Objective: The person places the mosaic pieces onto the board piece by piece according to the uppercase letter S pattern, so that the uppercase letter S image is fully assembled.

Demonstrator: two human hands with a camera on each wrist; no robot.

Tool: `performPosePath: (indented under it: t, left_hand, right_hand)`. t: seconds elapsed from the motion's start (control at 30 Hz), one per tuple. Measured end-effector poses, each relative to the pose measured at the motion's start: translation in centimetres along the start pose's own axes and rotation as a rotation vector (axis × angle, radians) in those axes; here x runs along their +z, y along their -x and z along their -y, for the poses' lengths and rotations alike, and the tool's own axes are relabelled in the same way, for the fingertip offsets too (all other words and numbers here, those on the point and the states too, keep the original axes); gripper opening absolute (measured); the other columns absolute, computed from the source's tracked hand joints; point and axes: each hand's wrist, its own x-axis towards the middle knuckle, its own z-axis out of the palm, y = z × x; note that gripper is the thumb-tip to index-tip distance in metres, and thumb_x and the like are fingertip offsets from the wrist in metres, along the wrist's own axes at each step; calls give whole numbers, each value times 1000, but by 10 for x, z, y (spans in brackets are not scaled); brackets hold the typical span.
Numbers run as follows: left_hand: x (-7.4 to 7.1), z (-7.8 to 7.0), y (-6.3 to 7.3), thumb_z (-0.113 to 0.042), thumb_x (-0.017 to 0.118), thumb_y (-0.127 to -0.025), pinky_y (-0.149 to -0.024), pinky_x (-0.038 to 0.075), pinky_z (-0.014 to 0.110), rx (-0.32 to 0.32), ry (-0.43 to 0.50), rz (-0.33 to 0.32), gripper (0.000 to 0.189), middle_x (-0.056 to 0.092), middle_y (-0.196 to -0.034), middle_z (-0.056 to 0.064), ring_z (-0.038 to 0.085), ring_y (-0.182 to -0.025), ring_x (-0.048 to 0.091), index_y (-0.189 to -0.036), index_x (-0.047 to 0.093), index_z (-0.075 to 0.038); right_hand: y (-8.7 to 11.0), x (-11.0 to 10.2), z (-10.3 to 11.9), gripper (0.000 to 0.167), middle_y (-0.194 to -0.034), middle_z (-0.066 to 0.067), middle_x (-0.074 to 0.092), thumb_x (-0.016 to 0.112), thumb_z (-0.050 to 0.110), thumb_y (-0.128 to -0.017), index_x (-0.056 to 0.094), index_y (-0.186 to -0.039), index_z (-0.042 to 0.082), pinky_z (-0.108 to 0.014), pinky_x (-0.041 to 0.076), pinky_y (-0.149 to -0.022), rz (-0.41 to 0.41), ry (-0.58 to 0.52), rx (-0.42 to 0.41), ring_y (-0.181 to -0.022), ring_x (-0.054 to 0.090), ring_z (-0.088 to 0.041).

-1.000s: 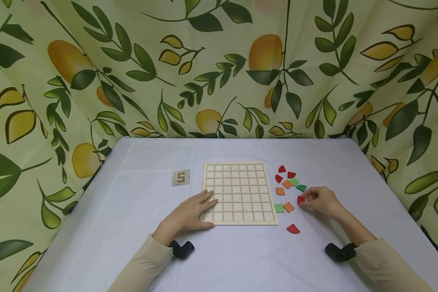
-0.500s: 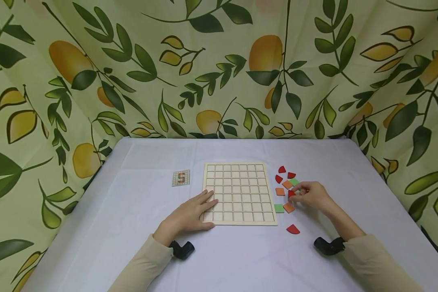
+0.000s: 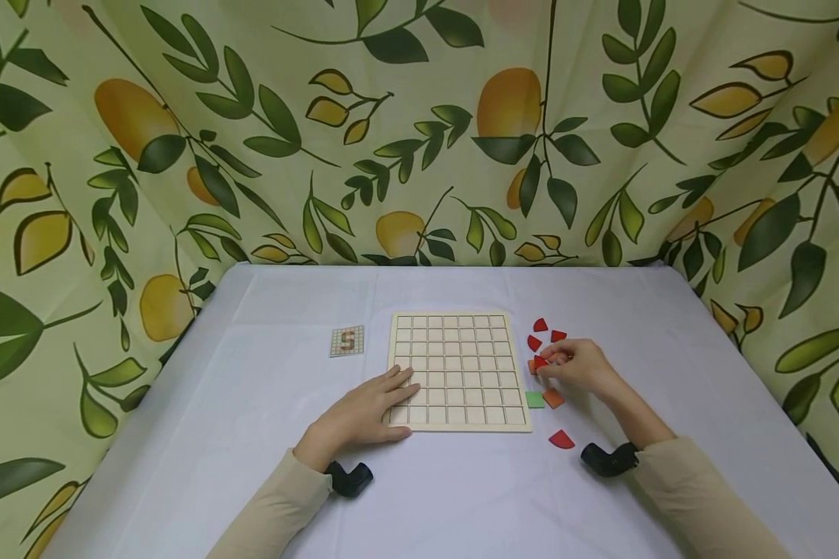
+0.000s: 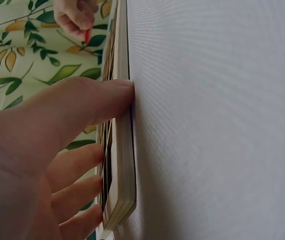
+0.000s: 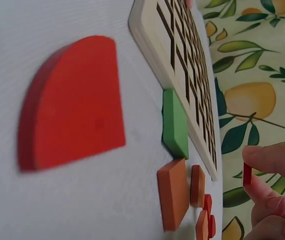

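One red quarter-circle tile (image 3: 541, 362), pinched by the right hand (image 3: 582, 365), is best held level; the spread left hand (image 3: 367, 407) should steady the wooden grid board (image 3: 470, 363).

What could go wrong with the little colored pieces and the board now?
The right hand pinches a thin red piece with its fingers, so it might slip and drop.

Other loose pieces, like the red wedges, lie close to that hand, so it could knock them about.

The left hand rests on the board; if it pushes sideways, the board might bump the green square by its edge.
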Motion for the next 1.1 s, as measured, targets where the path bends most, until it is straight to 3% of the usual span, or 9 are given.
performPosePath:
  t: [0.4, 0.83, 1.1]
  left_hand:
    - [4, 1, -2, -43, 66, -86, -118, 34, 49, -6, -3, 1, 69, 32, -160, 5, 29, -150, 27, -146, 43, -18]
    - [4, -1, -2, -41, 66, -86, -117, 35, 50, 1, -12, -9, 68, 32, -159, 6, 30, -150, 28, -145, 44, -17]
    - [2, -3, -1, -41, 67, -86, -117, 36, 49, -10, -19, -14, 67, 34, -159, 6, 29, -149, 28, -145, 45, -17]
  right_hand:
    - [-13, 6, 15, 30, -69, 1, 42, 75, 15, -80, 66, -102, -3, -21, 33, -54, 16, -22, 13, -72, 42, -15]
    - [-29, 14, 25, 29, -65, 2, 39, 74, 11, -81, 67, -103, -6, -21, 26, -49, 20, -59, -49, -62, 36, -12]
    - [-44, 21, 26, 32, -63, 4, 37, 76, 16, -80, 67, -106, -1, -21, 27, -50, 58, -125, 10, -60, 35, -10]
